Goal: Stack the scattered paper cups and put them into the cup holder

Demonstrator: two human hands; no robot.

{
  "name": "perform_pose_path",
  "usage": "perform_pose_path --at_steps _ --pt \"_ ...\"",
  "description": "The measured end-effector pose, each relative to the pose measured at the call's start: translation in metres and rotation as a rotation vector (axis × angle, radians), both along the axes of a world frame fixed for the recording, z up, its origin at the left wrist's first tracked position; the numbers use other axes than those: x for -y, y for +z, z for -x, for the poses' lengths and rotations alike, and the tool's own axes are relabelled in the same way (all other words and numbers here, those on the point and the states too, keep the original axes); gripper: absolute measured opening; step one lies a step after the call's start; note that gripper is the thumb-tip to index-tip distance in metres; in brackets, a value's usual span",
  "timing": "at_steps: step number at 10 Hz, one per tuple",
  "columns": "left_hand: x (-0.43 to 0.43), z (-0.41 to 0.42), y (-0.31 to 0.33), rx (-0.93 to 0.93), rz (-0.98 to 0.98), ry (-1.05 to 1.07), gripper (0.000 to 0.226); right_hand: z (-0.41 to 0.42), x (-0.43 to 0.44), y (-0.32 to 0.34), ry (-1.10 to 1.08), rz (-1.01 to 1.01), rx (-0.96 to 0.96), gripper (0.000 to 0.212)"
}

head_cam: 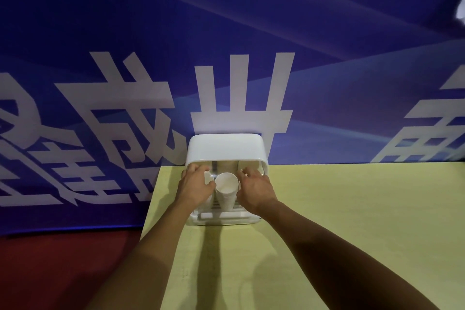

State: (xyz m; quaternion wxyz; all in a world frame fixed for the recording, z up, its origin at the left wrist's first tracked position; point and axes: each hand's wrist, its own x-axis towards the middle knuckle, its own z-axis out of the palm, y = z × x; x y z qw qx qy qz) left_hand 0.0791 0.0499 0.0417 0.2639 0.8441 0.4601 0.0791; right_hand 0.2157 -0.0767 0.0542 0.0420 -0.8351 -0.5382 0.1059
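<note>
Left hand (195, 185) and right hand (255, 187), grip unclear, flank cups (226, 190) in cup holder (226, 145) before white-lettered banner (226, 33).

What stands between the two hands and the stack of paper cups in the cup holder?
Nothing visible does. The stack of paper cups stands in the cup holder, left hand close beside it on one side, right hand on the other. A clear panel between them cannot be excluded.
</note>
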Motion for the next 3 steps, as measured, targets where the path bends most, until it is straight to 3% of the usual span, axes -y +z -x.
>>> perform_pose_path --at_steps 3 --pt "0.013 -0.003 0.023 0.003 -0.010 -0.048 0.045 -0.008 0.015 0.016 -0.001 0.000 -0.022 0.054"
